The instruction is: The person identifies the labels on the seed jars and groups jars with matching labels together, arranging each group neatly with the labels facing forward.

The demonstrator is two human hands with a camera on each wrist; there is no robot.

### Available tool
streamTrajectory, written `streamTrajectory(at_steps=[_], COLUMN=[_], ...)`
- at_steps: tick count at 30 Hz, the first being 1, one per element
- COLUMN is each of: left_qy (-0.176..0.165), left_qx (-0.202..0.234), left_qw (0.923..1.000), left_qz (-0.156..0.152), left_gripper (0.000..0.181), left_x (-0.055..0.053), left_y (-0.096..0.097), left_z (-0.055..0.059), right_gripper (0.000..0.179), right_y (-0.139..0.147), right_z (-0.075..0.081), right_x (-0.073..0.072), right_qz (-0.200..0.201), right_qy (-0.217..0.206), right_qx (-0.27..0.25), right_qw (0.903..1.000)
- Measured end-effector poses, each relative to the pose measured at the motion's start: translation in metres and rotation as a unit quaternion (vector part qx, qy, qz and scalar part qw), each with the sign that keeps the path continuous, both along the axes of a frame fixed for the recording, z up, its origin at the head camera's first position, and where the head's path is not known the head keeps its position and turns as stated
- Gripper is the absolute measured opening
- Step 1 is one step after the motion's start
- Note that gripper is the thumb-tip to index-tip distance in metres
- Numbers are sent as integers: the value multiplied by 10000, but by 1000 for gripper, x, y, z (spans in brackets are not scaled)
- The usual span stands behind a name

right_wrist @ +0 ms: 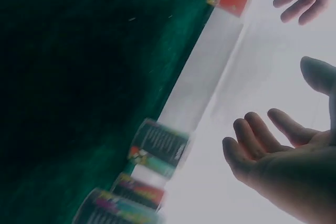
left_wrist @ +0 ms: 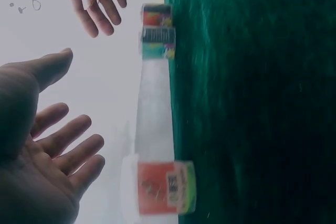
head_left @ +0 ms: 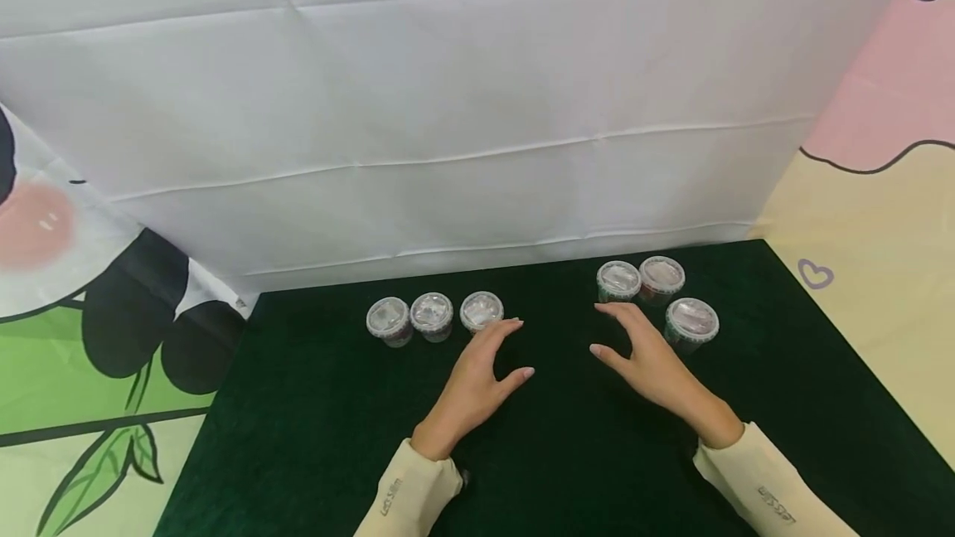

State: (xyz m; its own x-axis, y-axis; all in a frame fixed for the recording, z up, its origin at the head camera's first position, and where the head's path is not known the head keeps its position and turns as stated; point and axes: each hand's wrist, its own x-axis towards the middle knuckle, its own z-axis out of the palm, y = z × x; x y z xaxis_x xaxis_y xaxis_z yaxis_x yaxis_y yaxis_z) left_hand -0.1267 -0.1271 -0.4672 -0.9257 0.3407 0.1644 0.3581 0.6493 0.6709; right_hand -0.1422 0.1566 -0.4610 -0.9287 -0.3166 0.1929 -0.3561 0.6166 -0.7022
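My left hand (head_left: 472, 389) hovers over the table's middle, thumb and fingers spread apart, holding nothing. Its fingertips overlap the near rim of a lidded plastic tub (head_left: 481, 308) in the head view. Left of that tub stand a second tub (head_left: 432, 315) and a third (head_left: 389, 319). My right hand (head_left: 658, 365) is likewise spread and holds nothing. Beyond its fingertips is a clear-lidded tub (head_left: 618, 278), beside a reddish tub (head_left: 661, 275); another tub (head_left: 692, 321) stands to its right. In the left wrist view, a tub (left_wrist: 157, 187) shows an orange-red label.
A dark green cloth (head_left: 313, 446) covers the table. White fabric (head_left: 448, 106) hangs behind its back edge. Printed cartoon sheets flank it, a green-and-white one (head_left: 45, 355) on the left and a pink-and-yellow one (head_left: 880, 255) on the right.
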Motion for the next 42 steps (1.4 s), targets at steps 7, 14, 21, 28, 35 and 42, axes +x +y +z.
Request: streamTrajectory(at_steps=[7,14,21,28,35,42], left_qy=[-311,-776,-1038,-1086,-1199,-1379], left_qx=[162,604,951,886,779,773], left_qw=[9992,9949,9894,9886,9872,9846], left_qz=[-178,-221,-364,-550,-704,-742], left_gripper=[64,66,64,66,67,66], left_x=[-1,-2,-3,-3,-3,0], left_y=[18,33,43,57,71,84], left_z=[-7,-15,-23,-26,-27,-30], right_gripper=[58,57,57,56,56,60], right_y=[20,34,46,63,81,92], right_z=[-4,-4,-6,-10,-14,-17], right_x=[9,16,23,29,32,32], right_qz=[-247,-421,-574,-830,-1119,-1401], right_qy=[7,-16,25,400,646,684], right_qx=[-139,-201,-294,-339,-577,-627], right_qw=[9996,9989,9979,9952,9899,9858])
